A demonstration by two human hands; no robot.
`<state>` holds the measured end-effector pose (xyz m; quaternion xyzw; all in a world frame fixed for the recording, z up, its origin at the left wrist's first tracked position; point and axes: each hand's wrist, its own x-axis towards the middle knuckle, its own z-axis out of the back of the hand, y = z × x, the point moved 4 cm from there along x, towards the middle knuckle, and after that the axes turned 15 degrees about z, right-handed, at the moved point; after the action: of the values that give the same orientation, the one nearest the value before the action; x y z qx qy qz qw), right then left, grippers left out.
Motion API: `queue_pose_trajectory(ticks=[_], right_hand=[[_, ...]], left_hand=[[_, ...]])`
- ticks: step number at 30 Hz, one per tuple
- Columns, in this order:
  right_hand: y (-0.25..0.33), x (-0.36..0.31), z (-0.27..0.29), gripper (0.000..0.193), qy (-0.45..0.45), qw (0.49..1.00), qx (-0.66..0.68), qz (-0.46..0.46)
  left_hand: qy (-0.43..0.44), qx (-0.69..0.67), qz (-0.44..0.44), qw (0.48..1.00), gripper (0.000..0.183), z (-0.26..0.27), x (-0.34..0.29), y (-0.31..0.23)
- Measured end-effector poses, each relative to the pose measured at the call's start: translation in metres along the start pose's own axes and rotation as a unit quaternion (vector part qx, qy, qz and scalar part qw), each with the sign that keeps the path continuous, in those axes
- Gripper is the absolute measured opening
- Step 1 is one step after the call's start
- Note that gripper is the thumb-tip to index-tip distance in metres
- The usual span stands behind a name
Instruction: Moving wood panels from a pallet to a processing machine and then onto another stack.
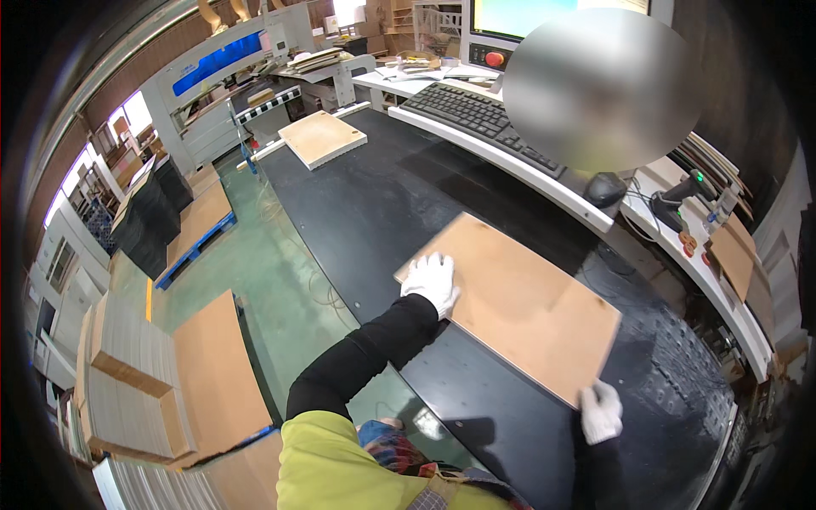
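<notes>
A flat rectangular tan wooden board (531, 302) lies slantwise on the black worktable (340, 217). My left hand (432, 285), in a white glove, rests on top of the board at its left end, with the fingers stretched over the surface. At the board's near right corner, my right hand (601, 411), also white-gloved, has its fingers curled at the edge. Its fingertips are partly hidden there. A second, smaller tan board or stack of boards (323, 138) sits at the table's far end.
Behind the table, a white shelf holds a black keyboard (484, 123), a mouse (604, 189) and a handheld scanner (680, 200). Stacked panels (132, 374) stand on the floor at left, near a blue pallet (197, 246). A large machine (217, 93) is farther back.
</notes>
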<state>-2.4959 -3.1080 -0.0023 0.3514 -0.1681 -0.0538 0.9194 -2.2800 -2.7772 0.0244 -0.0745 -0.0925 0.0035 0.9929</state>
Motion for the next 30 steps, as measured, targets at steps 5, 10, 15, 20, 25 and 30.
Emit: queue_pose_trajectory(ticks=[5, 10, 15, 20, 25, 30], right_hand=[[0.145, 0.058, -0.125, 0.04, 0.098, 0.992, 0.042, 0.074], [0.181, 0.055, -0.163, 0.041, 0.117, 0.991, -0.015, 0.068], [0.182, 0.013, -0.179, 0.043, 0.013, 1.0, -0.005, -0.005], [0.204, -0.037, -0.185, 0.039, -0.053, 0.996, -0.051, -0.054], [0.218, -0.142, -0.185, 0.038, -0.19, 0.975, 0.03, -0.113], [0.239, -0.349, -0.193, 0.045, -0.34, 0.85, -0.028, -0.401]], left_hand=[[0.015, -0.064, -0.036, 0.997, 0.063, -0.014, 0.068, 0.084], [0.034, -0.037, -0.062, 0.997, 0.067, -0.039, 0.17, 0.22], [0.102, -0.206, -0.18, 0.956, 0.049, -0.055, 0.225, 0.26], [0.049, -0.014, -0.098, 0.994, 0.061, -0.058, 0.226, 0.266], [-0.181, 0.242, -0.324, 0.896, 0.055, -0.066, 0.185, 0.162], [0.116, -0.112, -0.549, 0.82, 0.06, -0.015, -0.032, 0.025]])
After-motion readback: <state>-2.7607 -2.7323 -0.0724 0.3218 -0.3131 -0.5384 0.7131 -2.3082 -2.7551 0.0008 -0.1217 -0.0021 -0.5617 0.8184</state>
